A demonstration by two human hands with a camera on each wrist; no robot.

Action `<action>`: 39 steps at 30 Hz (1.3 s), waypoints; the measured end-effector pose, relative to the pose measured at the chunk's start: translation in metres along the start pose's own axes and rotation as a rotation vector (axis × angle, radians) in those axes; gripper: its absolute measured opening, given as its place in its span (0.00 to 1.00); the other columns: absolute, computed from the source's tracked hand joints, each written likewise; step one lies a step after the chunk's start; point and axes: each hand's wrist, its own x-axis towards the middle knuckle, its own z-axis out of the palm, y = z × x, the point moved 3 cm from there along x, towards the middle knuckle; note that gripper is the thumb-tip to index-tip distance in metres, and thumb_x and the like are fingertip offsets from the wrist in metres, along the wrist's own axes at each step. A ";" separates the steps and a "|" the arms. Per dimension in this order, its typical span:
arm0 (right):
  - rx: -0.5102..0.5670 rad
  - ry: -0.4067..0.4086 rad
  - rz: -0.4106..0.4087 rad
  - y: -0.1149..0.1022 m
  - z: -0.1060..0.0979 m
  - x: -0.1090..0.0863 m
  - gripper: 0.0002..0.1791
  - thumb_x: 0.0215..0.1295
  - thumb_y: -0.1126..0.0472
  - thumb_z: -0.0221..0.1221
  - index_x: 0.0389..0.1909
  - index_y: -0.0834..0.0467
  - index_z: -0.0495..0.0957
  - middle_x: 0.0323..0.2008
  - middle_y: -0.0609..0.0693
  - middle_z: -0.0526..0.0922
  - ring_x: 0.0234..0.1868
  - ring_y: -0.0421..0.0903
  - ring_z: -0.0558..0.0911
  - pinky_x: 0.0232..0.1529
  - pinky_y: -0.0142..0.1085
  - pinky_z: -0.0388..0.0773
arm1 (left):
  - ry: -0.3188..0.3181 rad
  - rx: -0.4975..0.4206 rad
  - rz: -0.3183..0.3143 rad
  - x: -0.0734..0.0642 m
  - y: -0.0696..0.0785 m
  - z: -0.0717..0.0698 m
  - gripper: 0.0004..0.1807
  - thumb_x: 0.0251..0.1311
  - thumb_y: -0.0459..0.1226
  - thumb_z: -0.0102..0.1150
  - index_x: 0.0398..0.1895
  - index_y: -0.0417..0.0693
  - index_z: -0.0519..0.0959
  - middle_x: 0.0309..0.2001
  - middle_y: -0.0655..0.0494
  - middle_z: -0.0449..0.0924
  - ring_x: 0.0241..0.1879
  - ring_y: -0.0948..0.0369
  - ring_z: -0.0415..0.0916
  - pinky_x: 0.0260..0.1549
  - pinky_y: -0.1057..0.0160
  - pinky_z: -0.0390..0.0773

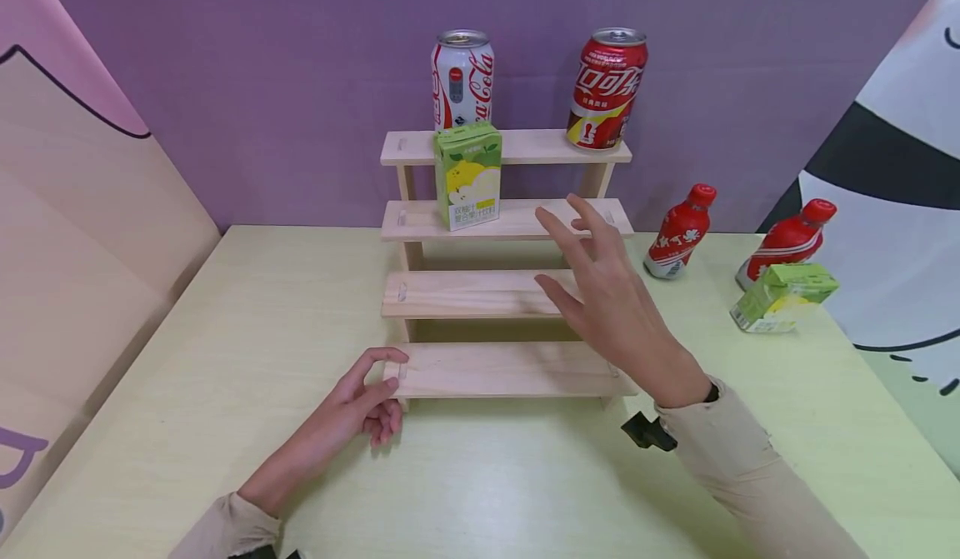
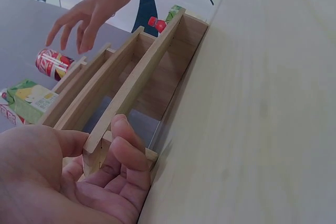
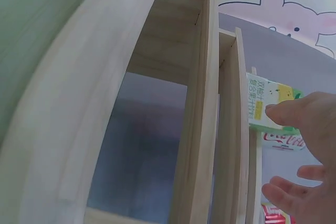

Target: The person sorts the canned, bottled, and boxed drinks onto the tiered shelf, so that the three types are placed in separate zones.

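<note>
A four-step wooden display rack (image 1: 517, 369) stands on the table. My left hand (image 1: 352, 405) grips the left end of its lowest step, thumb and fingers about the corner in the left wrist view. Above the right half of the rack my right hand (image 1: 603, 301) hovers with fingers spread and holds nothing. A green juice box (image 1: 471, 180) stands upright towards the left of the second step from the top. Behind it on the top step is a white cola can (image 1: 462, 76), its base hidden by the box. A red cola can (image 1: 609, 88) stands at the top step's right end.
Right of the rack, two red bottles (image 1: 681, 230) stand on the table (image 1: 480, 476). Another green juice box (image 1: 783, 296) lies on its side in front of the farther-right bottle. A purple backdrop (image 1: 300, 84) rises behind, with printed panels at both sides.
</note>
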 end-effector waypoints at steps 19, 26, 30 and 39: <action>-0.045 0.092 0.038 0.045 -0.025 -0.031 0.45 0.55 0.65 0.72 0.73 0.52 0.63 0.71 0.61 0.61 0.64 0.61 0.68 0.50 0.58 0.79 | -0.005 0.002 -0.001 0.000 0.001 0.000 0.20 0.77 0.46 0.45 0.67 0.57 0.59 0.27 0.43 0.77 0.23 0.58 0.72 0.20 0.67 0.73; -0.066 0.084 0.163 0.073 -0.039 -0.034 0.43 0.56 0.64 0.71 0.72 0.52 0.63 0.72 0.60 0.61 0.69 0.61 0.63 0.54 0.65 0.73 | -0.014 0.007 0.008 -0.001 -0.001 0.000 0.20 0.78 0.46 0.45 0.67 0.55 0.59 0.27 0.43 0.77 0.23 0.58 0.72 0.20 0.67 0.73; -0.078 0.066 0.253 0.087 -0.049 -0.035 0.45 0.57 0.64 0.71 0.74 0.52 0.61 0.73 0.61 0.59 0.72 0.60 0.59 0.52 0.68 0.72 | -0.007 0.008 0.009 -0.003 -0.001 -0.001 0.20 0.78 0.45 0.45 0.67 0.55 0.59 0.26 0.43 0.77 0.22 0.58 0.72 0.20 0.67 0.73; -0.091 0.055 0.376 0.124 -0.065 -0.044 0.45 0.58 0.66 0.69 0.75 0.55 0.58 0.72 0.63 0.59 0.73 0.62 0.56 0.59 0.70 0.64 | -0.006 0.005 0.001 0.000 -0.001 0.000 0.20 0.77 0.46 0.46 0.67 0.56 0.59 0.27 0.42 0.77 0.23 0.58 0.72 0.20 0.66 0.73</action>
